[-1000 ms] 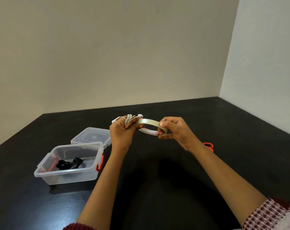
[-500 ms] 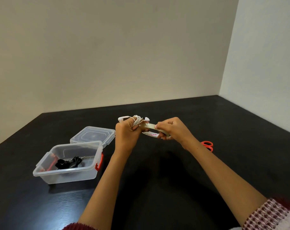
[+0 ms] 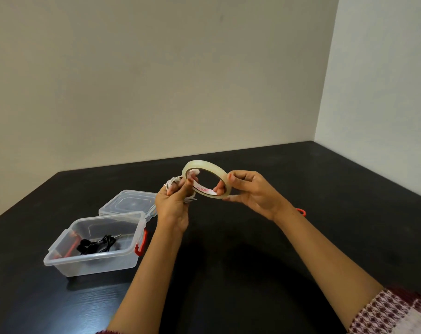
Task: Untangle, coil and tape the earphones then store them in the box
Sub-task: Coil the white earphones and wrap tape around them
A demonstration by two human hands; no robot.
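Observation:
My left hand (image 3: 174, 203) grips a coil of white earphones (image 3: 173, 183) above the black table, its fingertips also touching the near rim of a clear tape roll (image 3: 206, 178). My right hand (image 3: 251, 195) pinches the right side of that roll, which is tilted so I look through its hole. An open clear plastic box (image 3: 94, 260) with red clips stands at the left and holds coiled black earphones (image 3: 96, 244). Most of the white coil is hidden behind my left hand.
The box's clear lid (image 3: 128, 202) lies on the black table (image 3: 240, 273) just behind the box. Red scissor handles (image 3: 301, 211) peek out behind my right wrist. Walls close off the table at the back and right.
The tape roll has been tipped up from lying nearly flat to facing me, and both hands have risen slightly. The white earphones stay in my left hand.

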